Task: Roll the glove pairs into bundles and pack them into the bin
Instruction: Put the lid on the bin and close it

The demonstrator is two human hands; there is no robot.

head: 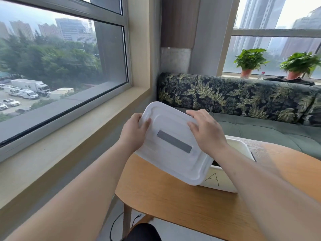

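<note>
Two bare hands hold a white plastic lid up in the air, tilted, over the left end of a wooden tabletop. The left hand grips the lid's left rim: its thumb lies on the top face and its fingers curl round the edge toward the underside. The right hand holds the far right corner, with its thumb pressed flat on the top face and its bent fingers laid over the rim there. Both hands are closed on the lid and hold nothing else. A dark grey strip runs across the middle of the lid's top. The lid's near right corner hangs in front of the white bin, which stands on the tabletop just behind and to the right of it, largely hidden by the lid and the right forearm. The bin's near wall bears a hand-drawn letter A. A dark sliver shows inside the bin below the lid's edge; whether it is a glove cannot be told. Beyond the tabletop stands a green sofa with leaf-patterned back cushions. Behind it, two potted plants and a small bottle sit on the right-hand sill. A large window with a wide pale windowsill fills the left side, and a black cable lies on the floor below the tabletop's left edge.
</note>
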